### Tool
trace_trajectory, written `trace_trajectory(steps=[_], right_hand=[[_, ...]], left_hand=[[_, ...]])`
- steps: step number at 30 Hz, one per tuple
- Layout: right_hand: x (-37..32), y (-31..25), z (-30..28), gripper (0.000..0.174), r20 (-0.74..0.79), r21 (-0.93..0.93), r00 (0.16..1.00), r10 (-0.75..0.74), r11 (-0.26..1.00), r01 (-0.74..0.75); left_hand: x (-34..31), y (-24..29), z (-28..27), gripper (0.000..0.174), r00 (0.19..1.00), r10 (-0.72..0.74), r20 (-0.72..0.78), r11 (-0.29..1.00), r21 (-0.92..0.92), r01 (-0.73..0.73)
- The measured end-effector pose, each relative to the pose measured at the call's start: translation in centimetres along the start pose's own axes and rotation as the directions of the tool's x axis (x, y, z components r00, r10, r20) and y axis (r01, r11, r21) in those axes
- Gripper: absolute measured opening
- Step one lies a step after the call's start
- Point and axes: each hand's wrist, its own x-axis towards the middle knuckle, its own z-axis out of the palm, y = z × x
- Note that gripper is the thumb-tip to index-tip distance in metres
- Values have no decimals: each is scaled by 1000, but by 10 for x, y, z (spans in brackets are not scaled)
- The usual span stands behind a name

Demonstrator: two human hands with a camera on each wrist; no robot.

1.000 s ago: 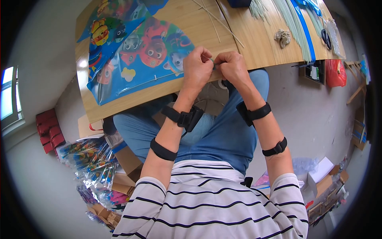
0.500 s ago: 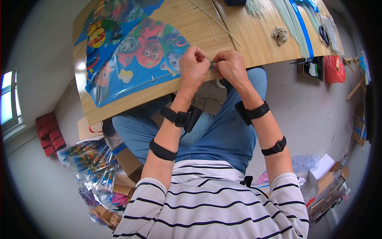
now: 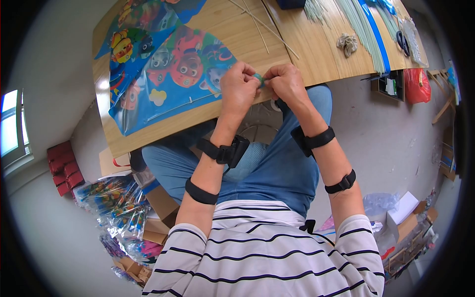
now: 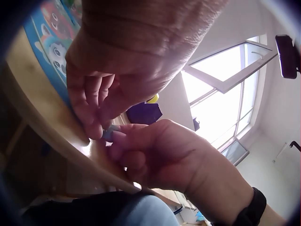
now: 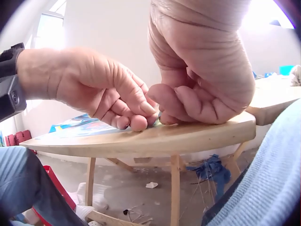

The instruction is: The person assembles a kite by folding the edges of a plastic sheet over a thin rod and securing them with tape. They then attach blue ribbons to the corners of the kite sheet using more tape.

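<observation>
A blue plastic sheet (image 3: pixel 185 74) printed with cartoon faces lies on the wooden table, a thin pale rod (image 3: pixel 190 100) along its near edge. My left hand (image 3: pixel 236 89) is at the sheet's right end, covering part of it. Between the two hands shows a small blue-green piece (image 3: pixel 260 79), in line with the sheet's end. Left thumb and fingers pinch its left side; my right hand (image 3: pixel 287 83) pinches its other side with thumb and forefinger. The left wrist view shows the piece (image 4: pixel 110 132) as a small greyish-blue bit among the fingertips, mostly hidden by them.
Thin sticks (image 3: pixel 262 24) lie across the tabletop behind the hands. Farther right are a crumpled beige lump (image 3: pixel 347 44), a bundle of pale strips (image 3: pixel 363 37) and dark-handled scissors (image 3: pixel 403 43). The table's front edge runs just below the hands, above the person's knees.
The left hand has shifted slightly left, and its fingertips have parted a little from the right hand's. More of the blue-green piece shows between them. The right hand has barely moved.
</observation>
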Motion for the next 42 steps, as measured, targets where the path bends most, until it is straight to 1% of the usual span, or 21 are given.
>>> trace_trajectory(steps=[8,10,17,23,26,29,32,35,38,41,42], right_hand=[[1,4,2,16,-3,14,1000,-10,1000,10],[3,7,6,17,-31,-17,999,-29,999,29],[1,5,4,18,-23,-21,999,-35,999,35],[0,5,5,19,-66,-15,995,-71,997,70],[-3,1,4,20,-75,-13,995,-63,998,62],[-4,-3,3,20,-70,0,997,-45,999,46],[-5,-4,1,20,-74,11,996,-51,999,52],[-5,-5,0,19,-68,23,997,-45,999,46],[-4,-6,-1,20,-46,39,999,-25,999,27],[-3,-4,-1,21,-37,30,999,-17,999,18],[-1,-2,-1,22,-33,29,999,-17,999,17]], left_hand=[[2,4,4,22,997,-57,-46,998,-35,55],[5,1,5,22,998,-51,-49,998,-24,50],[8,-3,6,19,998,-43,-50,999,-34,41],[7,-4,9,15,994,-11,-107,1000,1,11],[6,-3,7,16,995,-18,-97,999,-45,14],[8,-5,6,16,995,-3,-102,1000,4,3],[8,-6,6,17,995,-1,-100,1000,-22,-1],[9,-9,3,17,997,10,-74,1000,-2,-10],[5,-5,0,17,1000,-14,-26,998,-58,12],[6,-8,-2,16,999,-31,-9,988,-149,29],[5,-6,-2,16,1000,-29,-9,991,-129,27]])
